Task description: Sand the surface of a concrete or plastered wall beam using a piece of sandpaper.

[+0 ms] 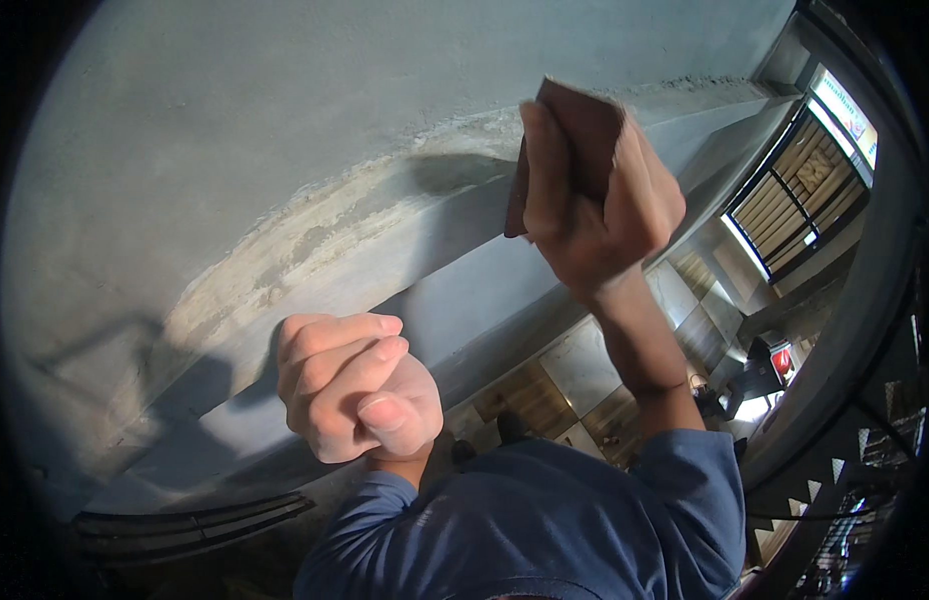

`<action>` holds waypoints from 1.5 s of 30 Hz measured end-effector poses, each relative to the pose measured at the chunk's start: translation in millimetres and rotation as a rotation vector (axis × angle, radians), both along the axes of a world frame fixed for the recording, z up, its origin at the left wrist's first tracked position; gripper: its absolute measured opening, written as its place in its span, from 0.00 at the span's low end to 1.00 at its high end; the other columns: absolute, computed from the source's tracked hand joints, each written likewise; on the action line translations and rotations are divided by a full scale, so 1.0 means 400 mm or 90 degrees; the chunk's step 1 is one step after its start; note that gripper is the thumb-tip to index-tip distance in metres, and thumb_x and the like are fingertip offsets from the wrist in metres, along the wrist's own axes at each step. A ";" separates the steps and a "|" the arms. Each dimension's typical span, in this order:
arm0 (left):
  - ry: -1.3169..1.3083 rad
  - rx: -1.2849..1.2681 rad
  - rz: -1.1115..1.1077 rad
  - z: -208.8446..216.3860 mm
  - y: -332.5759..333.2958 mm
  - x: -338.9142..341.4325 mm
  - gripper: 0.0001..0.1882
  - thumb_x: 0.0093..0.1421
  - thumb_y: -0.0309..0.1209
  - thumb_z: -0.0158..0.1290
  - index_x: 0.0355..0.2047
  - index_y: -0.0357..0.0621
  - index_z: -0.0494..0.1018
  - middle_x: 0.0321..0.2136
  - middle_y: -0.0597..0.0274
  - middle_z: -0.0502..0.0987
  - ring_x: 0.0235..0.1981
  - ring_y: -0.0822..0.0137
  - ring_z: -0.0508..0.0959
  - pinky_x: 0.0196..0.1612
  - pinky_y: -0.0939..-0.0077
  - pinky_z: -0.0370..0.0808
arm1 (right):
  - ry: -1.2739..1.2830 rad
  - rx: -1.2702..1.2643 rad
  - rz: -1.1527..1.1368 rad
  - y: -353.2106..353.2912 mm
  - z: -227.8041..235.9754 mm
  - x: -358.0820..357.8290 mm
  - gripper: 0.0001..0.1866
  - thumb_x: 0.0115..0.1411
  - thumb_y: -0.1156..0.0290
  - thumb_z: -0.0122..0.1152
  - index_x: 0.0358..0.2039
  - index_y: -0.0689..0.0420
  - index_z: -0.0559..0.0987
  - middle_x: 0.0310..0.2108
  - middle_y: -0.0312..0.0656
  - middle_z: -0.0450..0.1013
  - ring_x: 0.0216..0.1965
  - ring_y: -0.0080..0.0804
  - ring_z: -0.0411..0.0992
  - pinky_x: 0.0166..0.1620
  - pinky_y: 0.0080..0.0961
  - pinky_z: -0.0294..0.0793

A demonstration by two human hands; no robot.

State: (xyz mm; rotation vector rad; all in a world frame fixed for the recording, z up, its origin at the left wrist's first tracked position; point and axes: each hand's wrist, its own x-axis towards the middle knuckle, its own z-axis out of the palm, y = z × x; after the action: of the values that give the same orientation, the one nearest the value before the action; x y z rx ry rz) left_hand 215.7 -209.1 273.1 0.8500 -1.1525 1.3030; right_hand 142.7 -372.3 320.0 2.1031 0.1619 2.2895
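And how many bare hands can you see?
2. The bare left hand, fingers curled, is lower down, left of the middle; the bare right hand is higher up, gripping a thin reddish-brown sheet.

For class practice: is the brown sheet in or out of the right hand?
In: the right hand grips the brown sheet, thumb across it.

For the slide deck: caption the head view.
Right hand holds a brown sheet before a patchy grey wall; left hand curled.
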 end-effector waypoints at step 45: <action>0.060 0.372 -0.277 -0.024 -0.013 -0.053 0.13 0.49 0.35 0.67 0.32 0.40 0.82 0.25 0.64 0.82 0.23 0.69 0.79 0.24 0.80 0.74 | 0.201 0.191 0.274 0.132 -0.224 -0.232 0.14 0.44 0.73 0.75 0.33 0.60 0.82 0.36 0.52 0.80 0.32 0.42 0.79 0.32 0.29 0.78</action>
State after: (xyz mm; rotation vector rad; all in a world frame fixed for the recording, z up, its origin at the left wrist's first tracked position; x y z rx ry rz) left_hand 194.7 -214.4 263.5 0.9889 -1.5678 0.5652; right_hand 50.1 -319.5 230.2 2.8218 0.3253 2.2861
